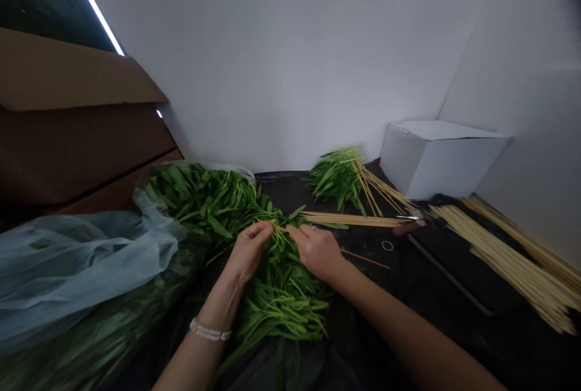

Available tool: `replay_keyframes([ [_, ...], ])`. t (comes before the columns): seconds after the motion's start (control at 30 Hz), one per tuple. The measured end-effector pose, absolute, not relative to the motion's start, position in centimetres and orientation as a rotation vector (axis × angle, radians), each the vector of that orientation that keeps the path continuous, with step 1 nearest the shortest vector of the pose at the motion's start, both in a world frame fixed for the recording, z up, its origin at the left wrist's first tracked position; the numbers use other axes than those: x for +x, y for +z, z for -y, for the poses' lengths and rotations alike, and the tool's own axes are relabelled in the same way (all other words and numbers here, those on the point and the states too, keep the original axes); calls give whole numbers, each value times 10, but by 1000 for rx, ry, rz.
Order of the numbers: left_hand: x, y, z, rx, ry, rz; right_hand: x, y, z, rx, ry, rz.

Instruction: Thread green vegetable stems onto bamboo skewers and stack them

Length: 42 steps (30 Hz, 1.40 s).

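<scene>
Fingers [267, 230] of the left hand [249, 250] and right hand [320, 253] pinched what looked like thin stems [277, 237] over the leafy pile [290, 309], probably close together to steady them, sticks [351, 220] off to its right.

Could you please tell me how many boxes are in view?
2: the white box at the right, near the wall, and the brown cardboard box at the far left. Others may be hidden.

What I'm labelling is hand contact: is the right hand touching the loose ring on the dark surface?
Apart. The head view shows dark surface between the right hand and the loose ring.
</scene>
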<state>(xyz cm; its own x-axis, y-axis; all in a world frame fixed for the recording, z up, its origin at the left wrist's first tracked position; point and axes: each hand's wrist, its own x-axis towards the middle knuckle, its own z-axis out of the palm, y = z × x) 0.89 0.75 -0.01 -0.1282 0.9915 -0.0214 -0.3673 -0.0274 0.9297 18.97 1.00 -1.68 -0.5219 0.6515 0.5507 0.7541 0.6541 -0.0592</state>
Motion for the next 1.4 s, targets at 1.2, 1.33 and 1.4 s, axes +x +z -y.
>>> replay_keyframes([
  [1.2,48,-8,24,2415,392,-903,218,2,-32,-1110,-286,1877],
  [1.33,48,-14,20,2354,485,-938,218,1,-33,-1080,-213,1831],
  [1.4,46,-15,16,2242,645,-944,219,2,-34,-1026,-153,1755],
])
